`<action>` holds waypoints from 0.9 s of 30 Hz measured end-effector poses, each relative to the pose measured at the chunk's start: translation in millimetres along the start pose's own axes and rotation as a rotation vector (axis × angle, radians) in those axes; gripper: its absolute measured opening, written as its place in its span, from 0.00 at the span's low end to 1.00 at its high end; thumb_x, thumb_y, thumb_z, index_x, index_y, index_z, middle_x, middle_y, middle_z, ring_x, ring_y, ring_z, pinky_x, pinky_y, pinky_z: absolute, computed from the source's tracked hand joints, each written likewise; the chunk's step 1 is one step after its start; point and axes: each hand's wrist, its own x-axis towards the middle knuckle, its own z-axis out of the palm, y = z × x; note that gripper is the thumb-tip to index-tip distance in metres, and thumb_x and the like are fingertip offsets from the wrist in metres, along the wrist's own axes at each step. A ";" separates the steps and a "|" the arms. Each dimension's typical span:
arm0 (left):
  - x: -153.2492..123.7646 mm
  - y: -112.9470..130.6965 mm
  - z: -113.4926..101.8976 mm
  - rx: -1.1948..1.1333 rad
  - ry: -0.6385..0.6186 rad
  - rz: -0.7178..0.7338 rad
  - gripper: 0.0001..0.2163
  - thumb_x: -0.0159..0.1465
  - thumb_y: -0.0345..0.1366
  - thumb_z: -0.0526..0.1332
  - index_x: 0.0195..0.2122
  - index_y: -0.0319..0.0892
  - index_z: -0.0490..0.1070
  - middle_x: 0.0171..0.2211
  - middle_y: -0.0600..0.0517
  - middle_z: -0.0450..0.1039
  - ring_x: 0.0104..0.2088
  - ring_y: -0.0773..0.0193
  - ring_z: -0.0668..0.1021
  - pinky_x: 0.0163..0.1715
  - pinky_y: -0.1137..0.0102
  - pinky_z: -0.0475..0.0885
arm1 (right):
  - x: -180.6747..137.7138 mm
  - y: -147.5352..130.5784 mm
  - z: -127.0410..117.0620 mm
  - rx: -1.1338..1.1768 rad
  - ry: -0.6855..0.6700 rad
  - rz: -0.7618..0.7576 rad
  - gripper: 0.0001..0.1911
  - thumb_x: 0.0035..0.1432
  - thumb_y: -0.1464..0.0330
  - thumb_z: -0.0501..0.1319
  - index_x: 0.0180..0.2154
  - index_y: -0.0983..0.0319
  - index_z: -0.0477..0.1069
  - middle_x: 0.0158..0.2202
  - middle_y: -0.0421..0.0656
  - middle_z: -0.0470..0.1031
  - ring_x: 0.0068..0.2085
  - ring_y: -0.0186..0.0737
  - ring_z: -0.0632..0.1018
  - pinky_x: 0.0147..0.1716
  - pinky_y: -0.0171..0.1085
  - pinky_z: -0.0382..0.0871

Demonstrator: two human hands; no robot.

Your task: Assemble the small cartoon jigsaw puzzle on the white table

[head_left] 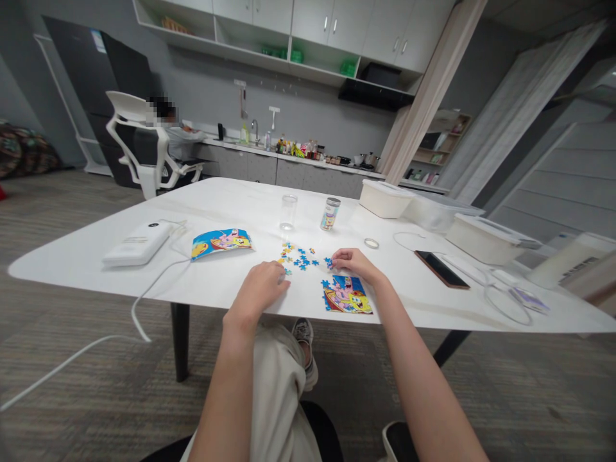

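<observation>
Puzzle pieces, small and mostly blue, lie loose on the white table between my two hands. My right hand pinches one blue piece at its fingertips, just above the top left corner of the half-built cartoon puzzle near the table's front edge. My left hand rests curled at the near side of the scatter, fingertips touching a piece at the edge; I cannot tell whether it holds anything. Behind the pieces stand a clear glass and a small lidded jar, apart from each other. A printed picture card lies to the left, and a dark phone to the right.
</observation>
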 end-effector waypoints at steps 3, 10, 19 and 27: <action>-1.4 0.3 -0.5 -0.005 -0.005 -0.003 0.09 0.63 0.34 0.59 0.39 0.38 0.78 0.46 0.41 0.78 0.48 0.50 0.78 0.52 0.60 0.69 | 1.5 2.6 0.9 -0.029 -0.010 -0.010 0.15 0.38 0.63 0.72 0.28 0.65 0.74 0.27 0.46 0.80 0.26 0.34 0.74 0.30 0.35 0.67; 1.8 9.5 4.1 -0.076 0.043 0.003 0.12 0.62 0.33 0.60 0.46 0.37 0.75 0.49 0.41 0.76 0.50 0.50 0.77 0.53 0.59 0.69 | 5.6 6.8 -0.3 -0.030 0.139 -0.061 0.12 0.39 0.65 0.71 0.27 0.63 0.73 0.27 0.46 0.80 0.31 0.39 0.78 0.31 0.35 0.69; 18.3 31.5 34.5 -0.376 -0.057 0.378 0.17 0.61 0.41 0.65 0.50 0.42 0.73 0.54 0.47 0.72 0.54 0.58 0.74 0.59 0.65 0.66 | -8.8 -11.6 4.3 0.002 -0.181 -0.017 0.15 0.39 0.64 0.72 0.30 0.65 0.75 0.26 0.41 0.77 0.29 0.35 0.76 0.32 0.34 0.68; 16.5 31.8 30.9 -0.363 -0.090 0.361 0.26 0.56 0.50 0.67 0.52 0.42 0.73 0.56 0.46 0.70 0.56 0.55 0.72 0.59 0.64 0.63 | -13.2 -18.2 2.5 -0.084 -0.318 -0.015 0.13 0.41 0.63 0.72 0.29 0.65 0.76 0.27 0.40 0.77 0.30 0.34 0.75 0.34 0.34 0.68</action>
